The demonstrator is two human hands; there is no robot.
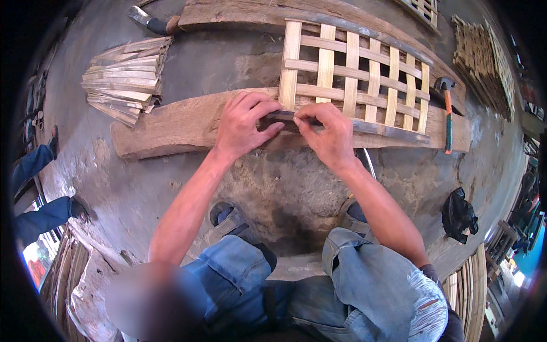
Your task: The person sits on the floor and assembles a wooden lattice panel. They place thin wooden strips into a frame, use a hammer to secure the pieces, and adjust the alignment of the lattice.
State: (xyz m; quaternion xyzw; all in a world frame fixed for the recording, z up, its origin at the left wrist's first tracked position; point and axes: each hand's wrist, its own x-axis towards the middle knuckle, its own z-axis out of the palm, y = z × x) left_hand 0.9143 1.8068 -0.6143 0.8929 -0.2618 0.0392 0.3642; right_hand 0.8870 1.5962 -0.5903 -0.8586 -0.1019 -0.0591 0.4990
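Head view: left hand (246,124) and right hand (326,132) meet at the near edge of a woven bamboo lattice (353,80), both pinching a dark strip (376,127) along that edge. The lattice lies across two wooden planks (171,126) on the concrete floor. Hammer (447,114) rests beside the lattice's right end; bundle of bamboo slats (125,77) far left.

Lattice panel (353,80): pale split bamboo, smooth, matt. Plank (188,122) beneath: rough, weathered brown wood. Floor (228,62) was grey concrete, pitted. Hammer (447,114): dull metal head, orange-green handle.
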